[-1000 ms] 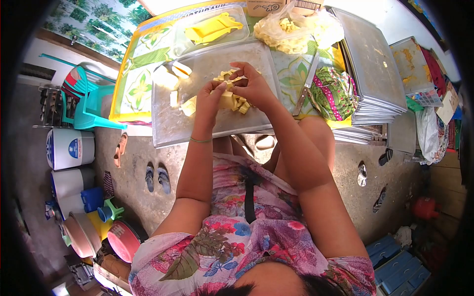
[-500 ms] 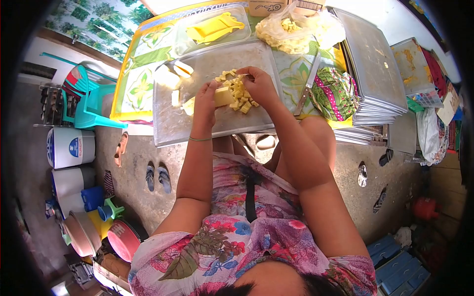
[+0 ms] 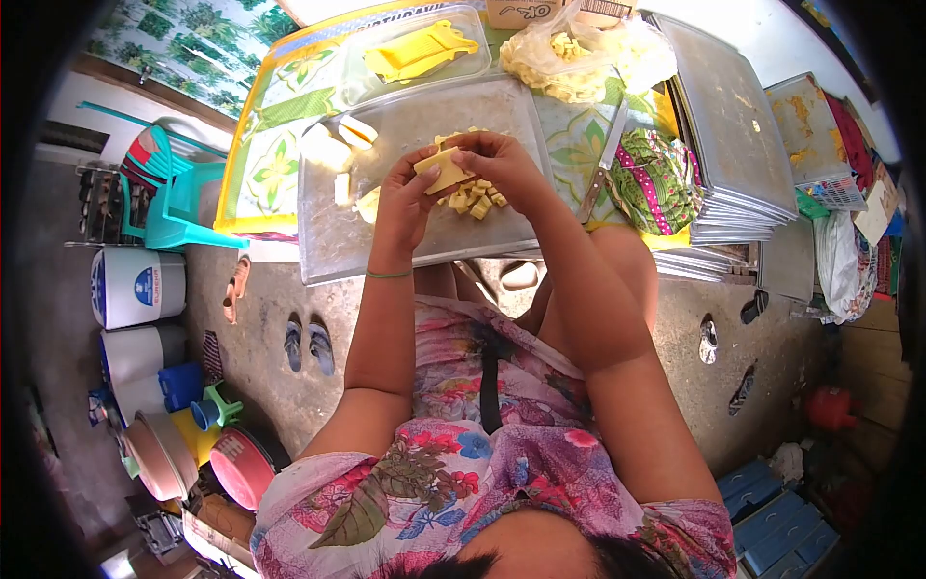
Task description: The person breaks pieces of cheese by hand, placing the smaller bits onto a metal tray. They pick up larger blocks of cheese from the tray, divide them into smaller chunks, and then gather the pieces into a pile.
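Above a metal tray (image 3: 338, 243), both hands grip a pale yellow block that looks like cheese (image 3: 442, 172). My left hand (image 3: 403, 201) clasps its left side, thumb along the face. My right hand (image 3: 508, 172) is closed on its upper right edge; whether a small tool is also in these fingers is hidden. Small yellow cubes (image 3: 476, 201) lie heaped on the tray just under the hands, partly covered by them. Larger pale yellow pieces (image 3: 326, 150) rest at the tray's left, beside a cut piece with a whitish top (image 3: 357, 132).
A long knife (image 3: 605, 166) lies right of the tray beside a green patterned cloth bundle (image 3: 656, 183). Behind are a clear container with a yellow slicer-like item (image 3: 422, 52) and plastic bags of cubes (image 3: 569, 72). Stacked metal trays (image 3: 723, 116) stand at the right.
The block has been lifted from the tray and tilted up. My right hand has moved left from over the cubes to grip the block beside my left hand.
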Available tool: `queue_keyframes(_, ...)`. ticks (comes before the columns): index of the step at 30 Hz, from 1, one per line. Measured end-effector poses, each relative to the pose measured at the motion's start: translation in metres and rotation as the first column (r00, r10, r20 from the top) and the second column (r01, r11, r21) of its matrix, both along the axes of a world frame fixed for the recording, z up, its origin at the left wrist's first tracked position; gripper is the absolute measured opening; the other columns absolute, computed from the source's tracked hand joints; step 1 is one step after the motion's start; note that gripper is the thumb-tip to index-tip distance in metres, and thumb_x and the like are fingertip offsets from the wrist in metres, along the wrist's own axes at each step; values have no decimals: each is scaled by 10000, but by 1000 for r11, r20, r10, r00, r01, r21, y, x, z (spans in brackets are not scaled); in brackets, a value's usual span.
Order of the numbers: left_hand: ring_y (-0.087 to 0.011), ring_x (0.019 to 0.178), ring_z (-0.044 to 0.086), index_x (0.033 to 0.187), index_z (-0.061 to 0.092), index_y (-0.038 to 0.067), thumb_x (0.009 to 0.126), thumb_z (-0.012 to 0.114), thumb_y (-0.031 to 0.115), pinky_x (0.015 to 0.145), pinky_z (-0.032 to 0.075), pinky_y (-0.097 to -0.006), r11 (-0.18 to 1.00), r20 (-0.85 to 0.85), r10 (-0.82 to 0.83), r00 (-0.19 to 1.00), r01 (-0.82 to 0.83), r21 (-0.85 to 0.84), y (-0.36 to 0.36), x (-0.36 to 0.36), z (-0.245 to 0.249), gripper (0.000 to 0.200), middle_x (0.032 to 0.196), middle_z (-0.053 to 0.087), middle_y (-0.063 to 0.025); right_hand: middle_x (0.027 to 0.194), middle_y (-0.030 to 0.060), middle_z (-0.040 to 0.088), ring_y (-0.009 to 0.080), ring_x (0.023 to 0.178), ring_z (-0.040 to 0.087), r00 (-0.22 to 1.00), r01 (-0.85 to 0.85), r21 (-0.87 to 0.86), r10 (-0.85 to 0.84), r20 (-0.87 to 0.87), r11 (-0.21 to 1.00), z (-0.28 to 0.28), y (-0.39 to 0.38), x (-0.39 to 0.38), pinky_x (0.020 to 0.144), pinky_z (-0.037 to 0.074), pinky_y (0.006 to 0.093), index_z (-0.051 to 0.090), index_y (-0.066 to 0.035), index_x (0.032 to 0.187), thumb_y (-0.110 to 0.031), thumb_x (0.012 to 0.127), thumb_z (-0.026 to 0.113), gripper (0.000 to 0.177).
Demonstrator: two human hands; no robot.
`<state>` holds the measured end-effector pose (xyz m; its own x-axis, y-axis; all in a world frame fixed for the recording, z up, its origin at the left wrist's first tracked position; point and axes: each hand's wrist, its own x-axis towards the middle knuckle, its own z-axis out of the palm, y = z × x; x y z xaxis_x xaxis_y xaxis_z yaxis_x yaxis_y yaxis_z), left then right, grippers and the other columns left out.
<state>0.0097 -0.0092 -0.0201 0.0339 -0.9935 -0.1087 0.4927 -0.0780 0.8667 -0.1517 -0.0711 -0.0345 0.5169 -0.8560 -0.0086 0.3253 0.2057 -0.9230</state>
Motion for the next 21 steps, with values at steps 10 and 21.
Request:
queue_keyframes(10,-202,955,599,1155,546,16,861,602,82,786,559,-342,997,90,70,993,-73,31,3,-1,3,306,1098,572,-102,1033,98,594,152,887,598,992,-80,147,65,105,986,5,0,-3,737,515,268,551,50,1122,-180,831,679,392)
queue_keyframes(21,-204,941,607,1150,536,-23,860,605,48,784,550,-339,993,89,111,990,-107,-42,3,-8,-1,306,1066,595,-132,975,92,610,162,811,618,990,-112,153,97,102,982,-2,-3,-6,703,509,262,549,16,1085,-80,763,724,379)
